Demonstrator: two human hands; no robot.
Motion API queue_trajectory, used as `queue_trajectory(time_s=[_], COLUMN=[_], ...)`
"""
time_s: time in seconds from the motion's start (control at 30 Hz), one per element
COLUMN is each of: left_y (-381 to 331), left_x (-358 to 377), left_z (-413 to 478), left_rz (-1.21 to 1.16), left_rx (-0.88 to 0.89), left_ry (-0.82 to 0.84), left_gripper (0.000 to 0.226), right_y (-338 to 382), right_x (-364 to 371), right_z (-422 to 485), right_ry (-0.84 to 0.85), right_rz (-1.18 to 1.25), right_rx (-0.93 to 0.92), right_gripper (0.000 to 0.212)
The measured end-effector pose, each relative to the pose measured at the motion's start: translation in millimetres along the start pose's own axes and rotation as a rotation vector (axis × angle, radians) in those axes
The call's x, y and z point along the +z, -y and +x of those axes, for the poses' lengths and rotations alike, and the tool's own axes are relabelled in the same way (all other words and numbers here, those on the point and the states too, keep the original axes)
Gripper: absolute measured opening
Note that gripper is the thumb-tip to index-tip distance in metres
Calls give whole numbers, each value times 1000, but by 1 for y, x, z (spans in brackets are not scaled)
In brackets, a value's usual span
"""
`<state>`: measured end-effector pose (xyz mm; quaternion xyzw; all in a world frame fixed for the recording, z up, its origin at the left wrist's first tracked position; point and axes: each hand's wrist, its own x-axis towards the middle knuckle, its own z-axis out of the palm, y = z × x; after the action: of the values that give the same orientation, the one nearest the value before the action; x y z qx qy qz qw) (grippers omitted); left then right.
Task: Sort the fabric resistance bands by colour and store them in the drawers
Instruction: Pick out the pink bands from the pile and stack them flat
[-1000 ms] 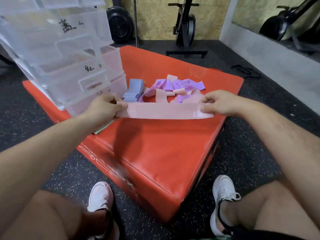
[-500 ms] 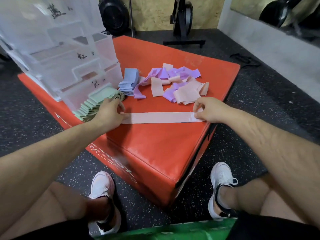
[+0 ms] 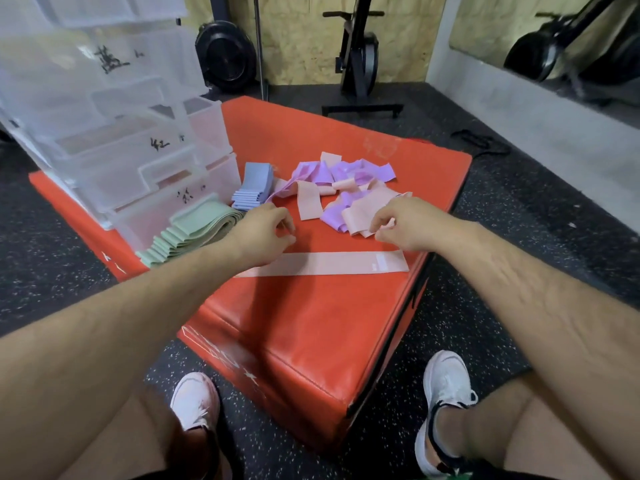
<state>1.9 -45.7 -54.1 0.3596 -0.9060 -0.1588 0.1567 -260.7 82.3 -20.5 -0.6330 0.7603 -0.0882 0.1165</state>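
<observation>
A pink band [image 3: 332, 263] lies flat and stretched out across the red padded box [image 3: 311, 327]. My left hand [image 3: 265, 233] hovers over its left end with fingers loosely curled, holding nothing. My right hand [image 3: 405, 223] hangs above its right end, fingers loosely curled, right next to the loose pile of pink and purple bands [image 3: 346, 192]. A stack of folded blue bands [image 3: 254, 185] and a row of folded green bands [image 3: 194, 226] lie beside the clear drawer unit [image 3: 138, 147], which carries handwritten labels.
The drawer unit stands on the box's left corner, with its middle drawers pulled partly out. My feet in white shoes [image 3: 446, 393] rest on the dark speckled floor by the box's near corner. Exercise machines [image 3: 360, 57] and a low grey wall [image 3: 540, 109] stand behind.
Both hands lowered the pink band onto the box, let go of its ends and lifted slightly toward the pile. The band now lies flat.
</observation>
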Motion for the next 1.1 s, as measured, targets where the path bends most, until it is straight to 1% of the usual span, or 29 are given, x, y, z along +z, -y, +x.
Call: queue_trajectory(time_s=[0.07,0.13,0.23,0.4,0.47,0.53,0.57,0.63,0.7,0.8,0.87,0.93,0.97,1.03,1.1], left_y=[-17,-34,-60,-81,-82,-81,-80,-77,-74,-70,-70,-75,-78,-85,-87], left_x=[5,11,20,41,49,54,55,56,55,53,48,39,33,19,4], left_z=[17,35,58,89,96,98,99,101,101,100,99,96,94,91,87], left_rz=[-24,-31,-5,16,78,103,104,96,79,59,20,-96,-224,-570,-887], left_rx=[70,112,167,145,112,75,69,88,109,89,64,18,-28,-145,-222], left_ry=[17,-7,-30,89,171,247,256,234,208,203,179,135,115,137,218], left_gripper=[11,11,19,28,38,49,51,48,45,47,47,39,34,25,17], right_y=[-2,-7,-18,-29,-30,-32,-32,-34,-34,-29,-22,-15,-10,0,12], right_x=[-4,-8,-13,-13,-10,-6,-3,3,8,6,-4,-15,-20,-29,-33], right_z=[9,19,31,44,47,48,48,50,50,51,50,49,48,45,40], right_ry=[20,27,19,16,-1,-19,-22,-21,-24,-24,-40,-76,-91,-88,-64], right_rz=[-31,-40,-25,44,78,125,120,83,66,58,110,235,323,508,633], right_rx=[16,48,124,210,239,278,294,320,356,381,381,375,373,352,297], right_gripper=[18,21,24,31,33,31,28,22,23,15,12,14,12,10,16])
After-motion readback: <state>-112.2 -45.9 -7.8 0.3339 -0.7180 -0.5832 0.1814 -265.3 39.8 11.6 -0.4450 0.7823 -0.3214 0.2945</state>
